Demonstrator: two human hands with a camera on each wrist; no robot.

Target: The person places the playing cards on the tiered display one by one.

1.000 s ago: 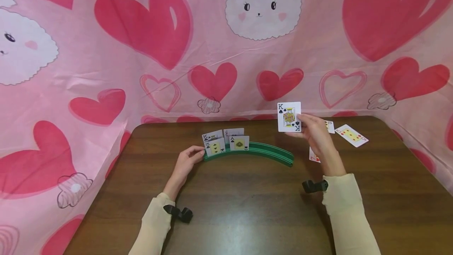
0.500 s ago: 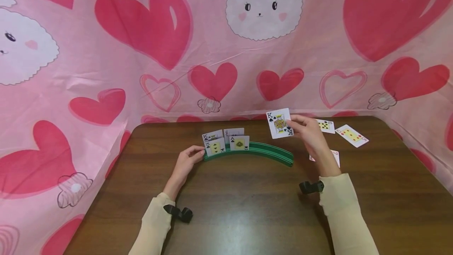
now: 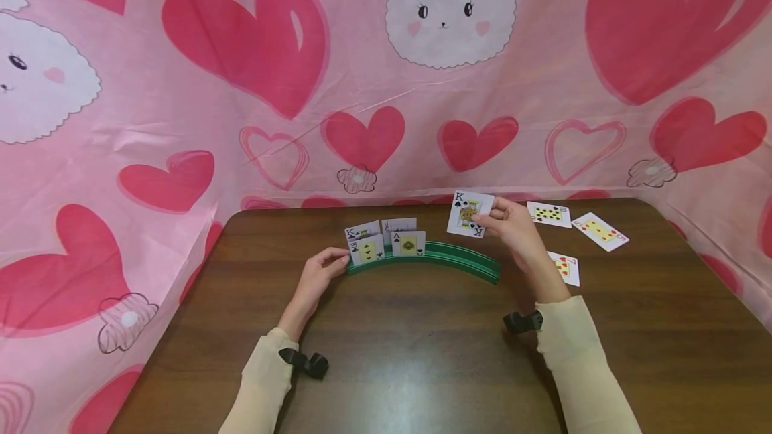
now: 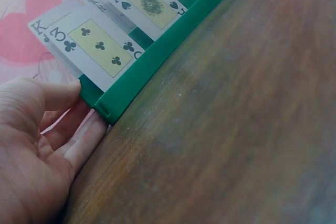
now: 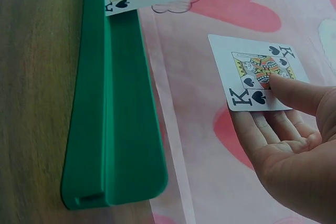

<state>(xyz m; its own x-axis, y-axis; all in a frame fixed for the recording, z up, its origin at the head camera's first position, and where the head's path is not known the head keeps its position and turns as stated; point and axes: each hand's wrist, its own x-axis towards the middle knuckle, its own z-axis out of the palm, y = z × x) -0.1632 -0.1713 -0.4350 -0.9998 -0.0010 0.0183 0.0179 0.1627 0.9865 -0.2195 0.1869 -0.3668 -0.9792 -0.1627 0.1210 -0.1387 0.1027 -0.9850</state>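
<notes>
A green curved playing-card holder [image 3: 461, 259] stands on the table. My left hand [image 3: 316, 276] pinches its left end between thumb and fingers. In its front slot are a three of clubs [image 4: 97, 45] and an ace of spades [image 4: 147, 4]. A king [image 3: 357, 229] and a card with letters down its edge [image 3: 399, 224] stand behind them, partly covered. My right hand [image 3: 515, 230] holds a king of spades [image 5: 247, 72], thumb on its face and fingers behind. The king is raised beyond the holder's bare right part, apart from it.
Face up on the table's right lie a black-suited card [image 3: 550, 214], a five of diamonds [image 3: 600, 231] and a seven of hearts [image 3: 567, 268], partly behind my right wrist. A pink heart-patterned cloth [image 3: 422, 119] hangs at the table's [image 3: 422, 347] back edge.
My right hand has carried the king of spades leftward and somewhat lower, tilting it, which uncovers more of the cards on the right. The left hand and card holder have stayed put.
</notes>
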